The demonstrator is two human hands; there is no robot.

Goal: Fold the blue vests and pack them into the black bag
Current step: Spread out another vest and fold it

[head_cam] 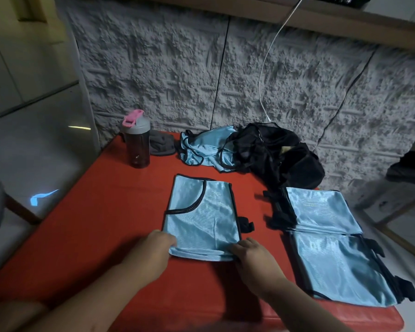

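Near the red table's [110,212] front edge, the left hand [153,248] and right hand [252,256] each pinch a bottom corner of the half-folded blue vest [201,212], best lifted evenly and folded straight upward.

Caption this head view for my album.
Both hands grip a half-folded blue vest's near edge on the red table.

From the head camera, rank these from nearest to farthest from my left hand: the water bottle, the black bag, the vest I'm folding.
1. Vest being folded: under the left hand, centre.
2. Water bottle: back left.
3. Black bag: back right.
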